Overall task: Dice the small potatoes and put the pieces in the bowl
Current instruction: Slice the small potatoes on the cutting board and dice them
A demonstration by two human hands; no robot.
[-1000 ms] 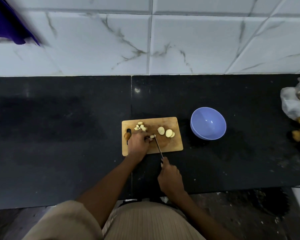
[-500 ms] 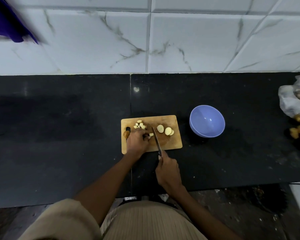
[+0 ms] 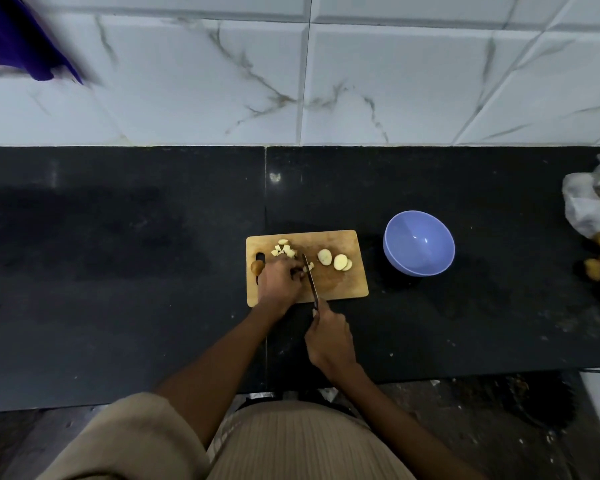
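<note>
Resting on the wooden cutting board [image 3: 343,285], potato pieces [image 3: 308,267] are pinned by the curled fingers of the left hand [image 3: 278,284]. Beside them, a knife [image 3: 310,277] is gripped by the right hand [image 3: 329,336]. Rightward, potato slices [image 3: 336,261] are seen, then the blue bowl [image 3: 418,242].

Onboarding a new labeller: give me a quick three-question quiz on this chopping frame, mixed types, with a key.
1. True or false: the purple bowl already holds potato pieces.
2. Which hand grips the knife? A) left hand B) right hand C) neither
3. Fill in: the round potato slices lie on the cutting board, between the knife and the ____.

Key
1. False; its inside shows bare.
2. B; the right hand grips the handle, while the left hand steadies the piece being cut, beside the blade.
3. Bowl.
</note>
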